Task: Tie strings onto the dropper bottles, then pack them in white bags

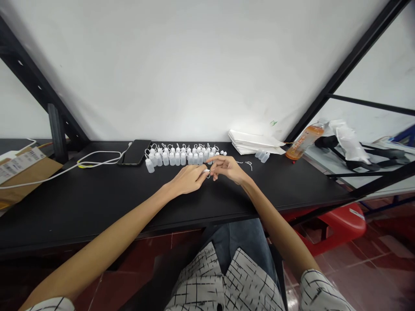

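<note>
While both hands meet over the counter (129,194), the left hand (188,179) is closed in a pinch on one small white piece (206,171), which sits right between the two hands. Its long axis seems to run sideways, from the left fingertips toward the right hand (228,168), with a thin loop hanging just below, though the piece is small and partly covered by fingers. The right hand has its thumb and fingers bent around the loop's side; whether they are clamped on it or only touching, I cannot tell.

Just beyond the hands, reaching out to the left, more than a dozen small white bottles (177,159) stand packed in rows, necks up, many with a thin loop on top. One of them, at the far left end, stands nearer than the rest. Past the right fingertips are two small caps (223,153).

To the right of the right hand lie two curled strips (249,165), then three small bottles lying down (264,157), one stack of paper (256,142) behind them, and one drink bottle (301,142). Well to the left of the left hand lie one phone (136,152) and one white cable (97,155).
</note>
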Action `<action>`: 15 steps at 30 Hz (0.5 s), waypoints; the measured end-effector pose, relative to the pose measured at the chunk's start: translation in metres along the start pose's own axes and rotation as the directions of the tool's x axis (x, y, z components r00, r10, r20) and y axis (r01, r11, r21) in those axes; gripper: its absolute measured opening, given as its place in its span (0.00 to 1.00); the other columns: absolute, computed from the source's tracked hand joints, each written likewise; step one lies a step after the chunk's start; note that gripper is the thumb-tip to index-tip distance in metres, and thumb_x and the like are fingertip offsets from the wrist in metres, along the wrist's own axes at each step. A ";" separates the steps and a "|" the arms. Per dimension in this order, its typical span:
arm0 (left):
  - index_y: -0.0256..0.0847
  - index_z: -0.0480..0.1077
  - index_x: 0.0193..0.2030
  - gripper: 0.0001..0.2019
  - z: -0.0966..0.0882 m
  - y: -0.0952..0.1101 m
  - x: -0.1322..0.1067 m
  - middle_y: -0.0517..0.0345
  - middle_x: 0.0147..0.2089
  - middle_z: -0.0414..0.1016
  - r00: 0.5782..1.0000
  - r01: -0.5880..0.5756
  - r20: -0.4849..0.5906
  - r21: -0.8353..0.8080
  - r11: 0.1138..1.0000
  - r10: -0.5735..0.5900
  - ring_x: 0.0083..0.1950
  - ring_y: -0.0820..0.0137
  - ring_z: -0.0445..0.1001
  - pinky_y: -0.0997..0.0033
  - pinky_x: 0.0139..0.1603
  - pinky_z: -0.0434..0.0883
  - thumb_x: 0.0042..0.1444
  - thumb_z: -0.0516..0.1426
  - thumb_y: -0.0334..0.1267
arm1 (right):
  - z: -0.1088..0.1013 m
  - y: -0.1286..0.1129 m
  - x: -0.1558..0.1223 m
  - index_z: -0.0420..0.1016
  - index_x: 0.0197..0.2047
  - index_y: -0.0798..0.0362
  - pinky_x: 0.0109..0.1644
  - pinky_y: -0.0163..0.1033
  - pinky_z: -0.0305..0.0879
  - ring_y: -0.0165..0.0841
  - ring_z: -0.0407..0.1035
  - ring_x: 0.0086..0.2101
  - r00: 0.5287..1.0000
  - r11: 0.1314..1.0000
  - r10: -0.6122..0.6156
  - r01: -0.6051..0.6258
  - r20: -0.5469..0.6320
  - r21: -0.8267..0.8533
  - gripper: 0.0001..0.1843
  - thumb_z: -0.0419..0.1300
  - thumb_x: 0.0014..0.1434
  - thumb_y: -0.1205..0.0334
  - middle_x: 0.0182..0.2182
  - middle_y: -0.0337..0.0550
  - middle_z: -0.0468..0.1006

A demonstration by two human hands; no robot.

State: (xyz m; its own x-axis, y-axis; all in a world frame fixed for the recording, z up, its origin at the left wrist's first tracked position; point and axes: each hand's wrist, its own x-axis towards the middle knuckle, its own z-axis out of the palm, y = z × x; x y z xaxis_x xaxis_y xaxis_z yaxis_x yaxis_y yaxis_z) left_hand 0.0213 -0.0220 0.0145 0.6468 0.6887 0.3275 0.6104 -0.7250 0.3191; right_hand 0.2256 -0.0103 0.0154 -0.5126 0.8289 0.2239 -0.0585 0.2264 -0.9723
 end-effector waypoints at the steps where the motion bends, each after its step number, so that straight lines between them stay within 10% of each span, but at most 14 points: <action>1: 0.38 0.69 0.38 0.16 -0.002 0.001 0.001 0.55 0.30 0.72 1.000 0.001 -0.012 -0.036 0.999 -0.002 0.31 0.67 0.70 0.68 0.33 0.62 0.68 0.43 0.40 | 0.001 -0.002 -0.001 0.75 0.47 0.58 0.30 0.39 0.72 0.29 0.71 0.22 0.999 1.000 -0.017 0.018 -0.030 0.014 0.21 0.70 0.51 0.59 0.26 0.40 0.79; 15: 0.39 0.70 0.34 0.22 -0.022 -0.004 -0.001 0.57 0.31 0.73 0.985 -0.014 -0.169 -0.230 0.973 -0.026 0.31 0.69 0.70 0.70 0.36 0.64 0.69 0.41 0.47 | 0.037 -0.002 0.006 0.77 0.32 0.56 0.24 0.34 0.67 0.29 0.70 0.23 0.938 0.986 -0.047 0.098 -0.344 0.134 0.15 0.71 0.47 0.54 0.25 0.42 0.78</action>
State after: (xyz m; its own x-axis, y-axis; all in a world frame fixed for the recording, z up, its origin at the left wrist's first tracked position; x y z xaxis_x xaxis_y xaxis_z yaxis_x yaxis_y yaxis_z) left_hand 0.0081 -0.0202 0.0323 0.5443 0.6986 0.4644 0.4800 -0.7134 0.5106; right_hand 0.1910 -0.0246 0.0165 -0.1829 0.9428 0.2787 -0.2229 0.2364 -0.9457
